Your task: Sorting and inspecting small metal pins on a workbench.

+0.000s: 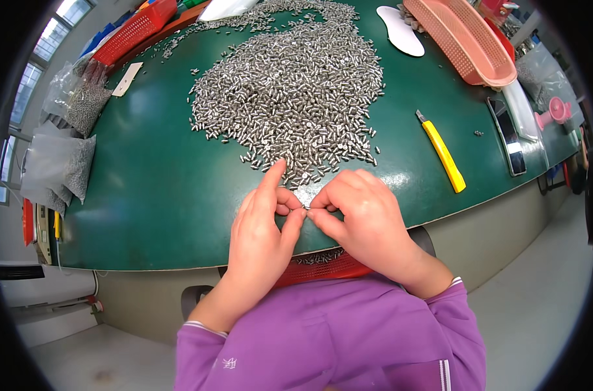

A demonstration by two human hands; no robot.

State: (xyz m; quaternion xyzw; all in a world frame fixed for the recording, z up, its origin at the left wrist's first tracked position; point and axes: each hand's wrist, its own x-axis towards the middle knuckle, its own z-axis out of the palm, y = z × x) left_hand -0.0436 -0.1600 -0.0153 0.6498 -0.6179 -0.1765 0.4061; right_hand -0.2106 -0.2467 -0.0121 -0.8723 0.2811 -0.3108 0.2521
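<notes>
A large heap of small silvery metal pins spreads over the green table. At its near tip, close to the table's front edge, my two hands meet. My left hand pinches with thumb and finger, its index finger stretched toward the heap. Facing it, my right hand is closed, thumb against index finger. Between the fingertips of both hands sits one small metal pin, mostly covered by them. Below the table edge, at my lap, a red basket holds more pins.
To the right lie a yellow utility knife and a phone. A pink basket and a white insole-shaped piece are at the far right. Clear bags of pins stand along the left edge, near a red basket.
</notes>
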